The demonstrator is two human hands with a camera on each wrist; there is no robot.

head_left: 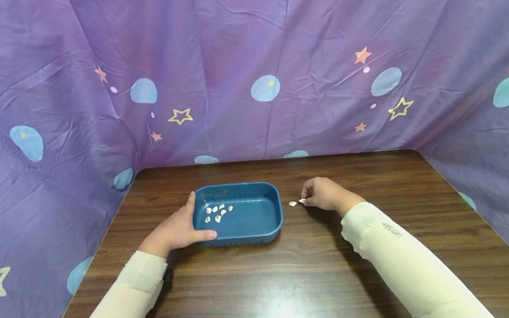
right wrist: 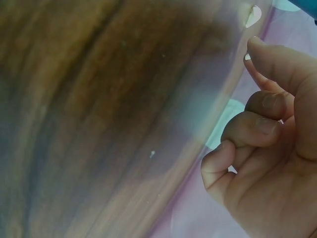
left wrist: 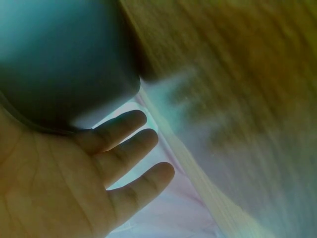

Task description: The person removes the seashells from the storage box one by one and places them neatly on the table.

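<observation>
White shell-like pieces [head_left: 218,219]: most already in the blue tray [head_left: 253,218], one pinched in the right hand [head_left: 325,194], another outside on the table [head_left: 225,279]; against the tray's left end, a spread left hand [head_left: 180,228].

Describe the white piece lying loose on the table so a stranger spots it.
On the brown wooden table, find the blue tub. Look just past its right end, before the right hand, for a small white piece. Unlike its neighbours inside the tub, or the one pinched in that hand, it lies free.
</observation>
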